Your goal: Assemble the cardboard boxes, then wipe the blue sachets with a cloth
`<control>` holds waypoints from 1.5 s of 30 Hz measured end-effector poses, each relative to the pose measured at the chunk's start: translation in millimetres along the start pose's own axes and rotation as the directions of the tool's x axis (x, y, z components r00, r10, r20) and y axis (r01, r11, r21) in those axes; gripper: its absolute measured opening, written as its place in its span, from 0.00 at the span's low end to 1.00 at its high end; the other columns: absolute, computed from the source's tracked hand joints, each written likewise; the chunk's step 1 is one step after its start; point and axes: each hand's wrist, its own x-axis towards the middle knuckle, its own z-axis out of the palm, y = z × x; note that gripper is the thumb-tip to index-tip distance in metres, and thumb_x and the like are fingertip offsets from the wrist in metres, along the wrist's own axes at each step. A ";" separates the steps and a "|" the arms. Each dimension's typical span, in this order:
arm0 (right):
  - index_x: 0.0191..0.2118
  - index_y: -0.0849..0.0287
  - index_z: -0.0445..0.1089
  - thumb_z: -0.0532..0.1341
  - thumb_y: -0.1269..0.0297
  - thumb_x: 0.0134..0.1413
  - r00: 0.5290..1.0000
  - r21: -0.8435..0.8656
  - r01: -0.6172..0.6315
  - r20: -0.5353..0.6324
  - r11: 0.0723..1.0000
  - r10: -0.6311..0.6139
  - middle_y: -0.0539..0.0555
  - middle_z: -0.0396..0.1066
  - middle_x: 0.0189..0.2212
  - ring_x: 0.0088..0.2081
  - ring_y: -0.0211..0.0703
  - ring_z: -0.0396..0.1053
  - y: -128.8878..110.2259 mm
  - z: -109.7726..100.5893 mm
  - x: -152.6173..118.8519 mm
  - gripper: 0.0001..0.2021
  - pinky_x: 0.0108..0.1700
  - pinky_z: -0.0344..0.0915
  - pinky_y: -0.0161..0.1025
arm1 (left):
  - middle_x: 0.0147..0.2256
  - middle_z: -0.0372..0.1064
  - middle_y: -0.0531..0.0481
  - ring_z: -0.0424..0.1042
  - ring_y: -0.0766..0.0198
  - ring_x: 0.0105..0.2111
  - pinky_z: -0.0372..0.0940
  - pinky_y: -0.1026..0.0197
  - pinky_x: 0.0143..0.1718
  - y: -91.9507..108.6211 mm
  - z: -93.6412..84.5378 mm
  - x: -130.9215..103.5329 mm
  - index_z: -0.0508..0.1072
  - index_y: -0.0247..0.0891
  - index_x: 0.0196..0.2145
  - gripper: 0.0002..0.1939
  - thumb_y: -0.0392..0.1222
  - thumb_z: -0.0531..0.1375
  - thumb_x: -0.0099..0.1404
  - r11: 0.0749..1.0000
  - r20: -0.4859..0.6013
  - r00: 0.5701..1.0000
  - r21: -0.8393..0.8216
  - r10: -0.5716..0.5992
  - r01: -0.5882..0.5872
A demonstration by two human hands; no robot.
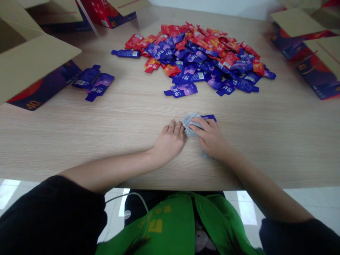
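Low on the wooden table, a blue sachet lies flat, mostly hidden by a crumpled grey-white cloth. My right hand is closed on this cloth and presses it onto the sachet; a loose end of cloth shows below the palm. Just to the left, my left hand lies palm down with its fingers stretched out, fingertips at the sachet's left end; its thumb is hidden. Beyond both hands is a single blue sachet, at the front of a large pile of red and blue sachets.
Two blue sachets lie apart at the left, beside an open cardboard box. Another box stands at the back left. More open boxes are at the right. The table's front edge runs below my forearms.
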 end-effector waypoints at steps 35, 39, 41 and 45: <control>0.65 0.55 0.65 0.54 0.60 0.64 0.986 -0.092 -0.141 -0.097 0.986 0.132 0.60 0.59 0.68 0.57 0.68 0.58 -14.3 15.1 12.3 0.26 0.55 0.57 0.65 | 0.64 0.63 0.28 0.67 0.36 0.62 0.68 0.47 0.52 0.7 -2.7 0.7 0.68 0.19 0.62 0.23 0.32 0.50 0.74 1.000 0.008 1.000 -0.029 0.000 0.000; 0.66 0.58 0.64 0.52 0.64 0.63 0.972 -0.105 -0.227 -0.091 0.968 0.218 0.61 0.59 0.68 0.57 0.69 0.59 -0.9 7.7 -1.2 0.26 0.55 0.59 0.65 | 0.64 0.62 0.30 0.67 0.36 0.61 0.69 0.47 0.52 1.3 -0.7 1.3 0.67 0.20 0.64 0.24 0.31 0.50 0.74 1.000 0.006 1.000 -0.022 0.004 -0.003; 0.67 0.57 0.63 0.52 0.64 0.63 0.954 -0.093 -0.289 -0.110 0.953 0.278 0.62 0.59 0.68 0.57 0.69 0.60 9.8 6.2 -11.2 0.27 0.55 0.60 0.66 | 0.64 0.62 0.29 0.67 0.37 0.61 0.69 0.47 0.52 1.6 -0.2 1.8 0.67 0.20 0.64 0.24 0.31 0.51 0.73 1.000 0.008 1.000 -0.021 0.007 -0.007; 0.67 0.61 0.63 0.50 0.67 0.63 0.936 -0.033 -0.328 -0.144 0.944 0.320 0.67 0.61 0.66 0.61 0.66 0.61 37.7 6.3 -31.6 0.27 0.57 0.62 0.63 | 0.64 0.61 0.29 0.67 0.36 0.61 0.69 0.47 0.51 1.1 -1.4 1.7 0.67 0.19 0.63 0.24 0.31 0.51 0.73 1.000 0.020 1.000 -0.012 0.006 -0.006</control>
